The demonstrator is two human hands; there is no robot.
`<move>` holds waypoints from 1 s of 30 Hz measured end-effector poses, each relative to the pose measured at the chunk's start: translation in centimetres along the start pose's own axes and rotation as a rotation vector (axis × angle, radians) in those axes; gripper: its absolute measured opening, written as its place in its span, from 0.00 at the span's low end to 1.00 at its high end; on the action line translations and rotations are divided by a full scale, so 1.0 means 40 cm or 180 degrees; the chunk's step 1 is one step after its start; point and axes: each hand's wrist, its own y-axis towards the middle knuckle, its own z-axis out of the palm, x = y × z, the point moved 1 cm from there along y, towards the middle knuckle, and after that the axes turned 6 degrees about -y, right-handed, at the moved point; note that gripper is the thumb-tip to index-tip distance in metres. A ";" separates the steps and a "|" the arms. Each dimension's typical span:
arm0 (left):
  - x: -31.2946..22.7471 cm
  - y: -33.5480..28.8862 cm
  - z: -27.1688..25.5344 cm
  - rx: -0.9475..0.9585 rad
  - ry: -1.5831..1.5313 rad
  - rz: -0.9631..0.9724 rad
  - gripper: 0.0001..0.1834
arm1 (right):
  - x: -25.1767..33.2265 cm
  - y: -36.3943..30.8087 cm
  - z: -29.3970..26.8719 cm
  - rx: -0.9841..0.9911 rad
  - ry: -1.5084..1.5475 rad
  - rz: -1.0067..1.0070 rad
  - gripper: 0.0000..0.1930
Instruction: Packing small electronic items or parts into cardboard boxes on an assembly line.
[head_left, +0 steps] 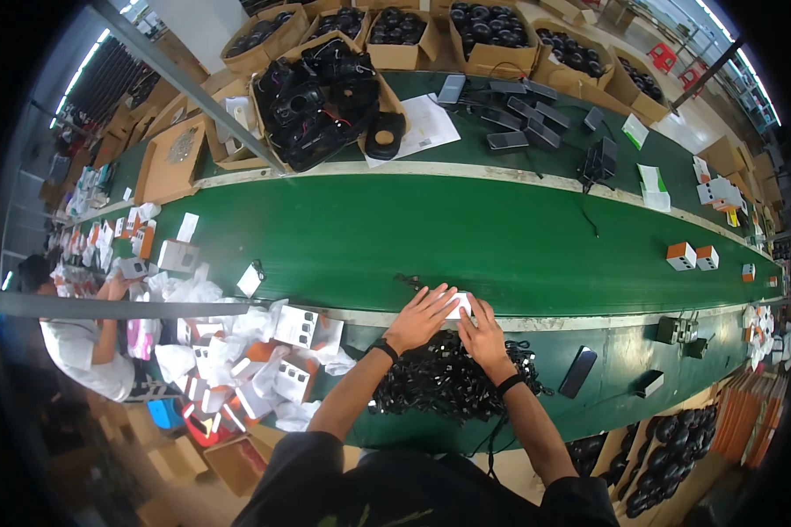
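Item point(460, 304), white, between both hands point(423, 319) point(481, 331), touching

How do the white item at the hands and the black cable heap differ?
The white item is compact; the black cable heap is tangled and spreads wider. The left hand and right hand are on the item; the heap lies nearer the body. Both are before the person.
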 end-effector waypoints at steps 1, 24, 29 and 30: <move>-0.010 -0.005 0.004 0.0233 0.0001 -0.0061 0.36 | -0.005 -0.009 0.000 -0.0020 -0.0020 0.0030 0.22; 0.485 -0.449 -0.519 -0.1414 -0.0239 -0.2916 0.24 | -0.162 0.260 -0.060 0.0713 -0.0746 0.0086 0.32; 0.806 -0.584 -0.590 -0.0508 0.0497 -0.3810 0.21 | -0.172 0.493 -0.076 0.2561 -0.1021 -0.0214 0.29; 0.824 -0.584 -0.535 -0.0291 0.0656 -0.4195 0.16 | -0.174 0.499 -0.070 0.2591 -0.1082 -0.0178 0.29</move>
